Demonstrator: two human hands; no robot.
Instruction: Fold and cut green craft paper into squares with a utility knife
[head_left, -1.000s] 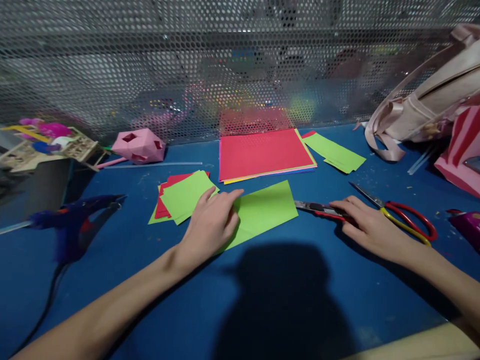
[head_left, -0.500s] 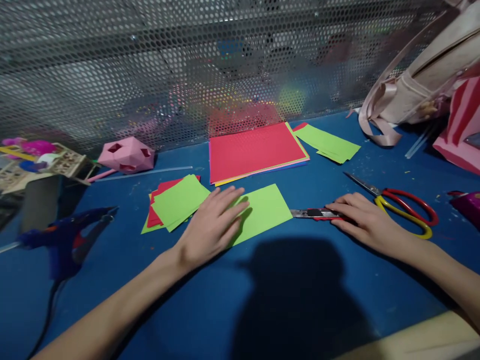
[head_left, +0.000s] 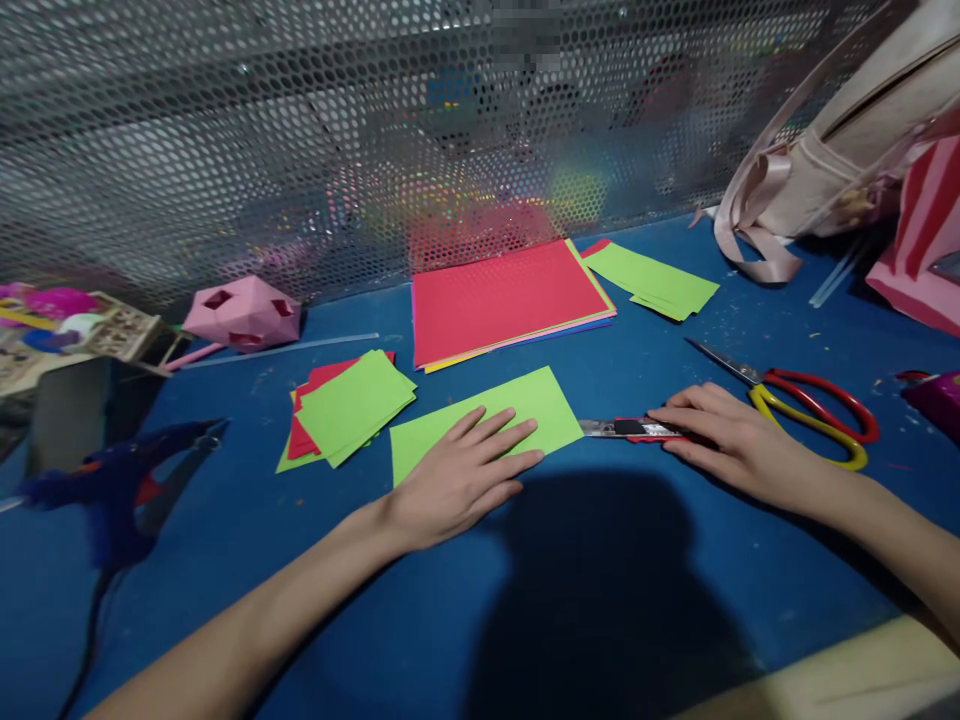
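Two bare hands rest on the blue tabletop in the head view. Beside the left hand, the green sheet has its long near edge running under the fingers, its far edge lying close to the red paper stack beyond, with a strip of bare blue between them. Left of that hand sits a small pile of green and red squares, just apart from the sheet's left corner. Open tabletop stretches toward the viewer from both wrists.

Left hand lies flat, palm down, fingers spread and extended across the sheet's lower part, pressing rather than gripping; forearm angles in from the lower left. Right hand lies palm down, fingers curled loosely over the handle of the utility knife, whose blade end points toward the sheet's right corner, nearly touching it. Beyond that hand's knuckles lie the scissors, near but apart.
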